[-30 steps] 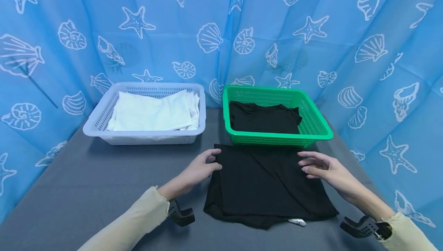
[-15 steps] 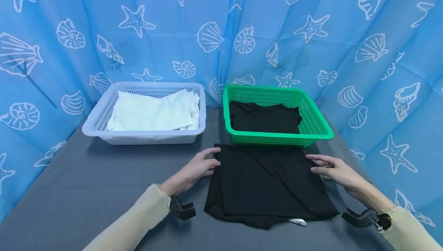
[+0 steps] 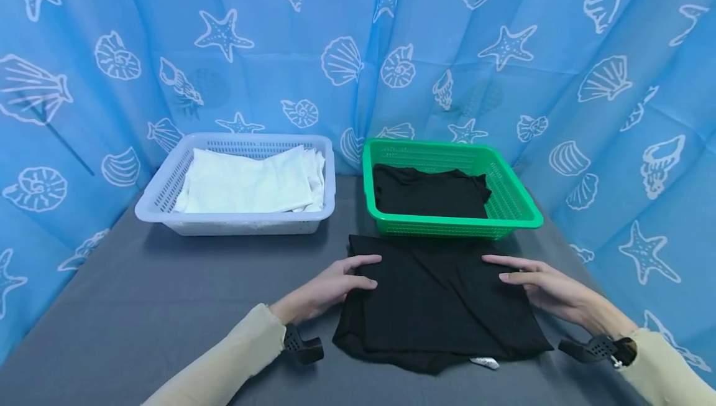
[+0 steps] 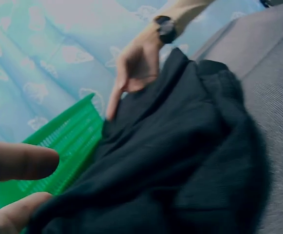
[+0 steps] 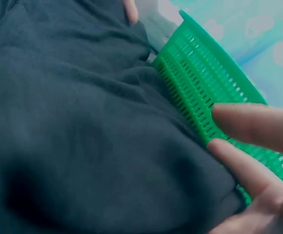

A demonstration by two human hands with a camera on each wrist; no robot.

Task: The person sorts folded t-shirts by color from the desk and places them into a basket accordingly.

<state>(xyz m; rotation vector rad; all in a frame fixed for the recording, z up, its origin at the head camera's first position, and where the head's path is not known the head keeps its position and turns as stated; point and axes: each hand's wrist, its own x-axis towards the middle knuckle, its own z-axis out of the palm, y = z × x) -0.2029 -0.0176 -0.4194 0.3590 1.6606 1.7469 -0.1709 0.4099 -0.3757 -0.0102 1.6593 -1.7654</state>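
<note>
A folded black garment [image 3: 436, 306] lies on the grey-covered table, its lower layer showing at the left and front edges. A small white tag [image 3: 484, 362] pokes out at the front. My left hand [image 3: 335, 285] is at the garment's left side, with thumb and index finger extended over the fabric. At the right side, my right hand [image 3: 550, 285] reaches its extended fingers to the edge. Both wrist views show a gap between thumb and finger, with fingers [image 5: 243, 168] touching the garment's edge in the right one. Some fingers of each hand are hidden.
Just behind the garment stands a green basket [image 3: 458, 224] holding folded black cloth [image 3: 431, 193]. A white basket [image 3: 240, 226] with folded white cloth [image 3: 246, 182] is at the back left. A blue shell-print curtain [image 3: 268, 70] hangs behind the table [image 3: 168, 306].
My left hand has moved right, from the garment's left edge to over its fabric. My right hand first drew outward, then came back inward to the right edge. The baskets stay put.
</note>
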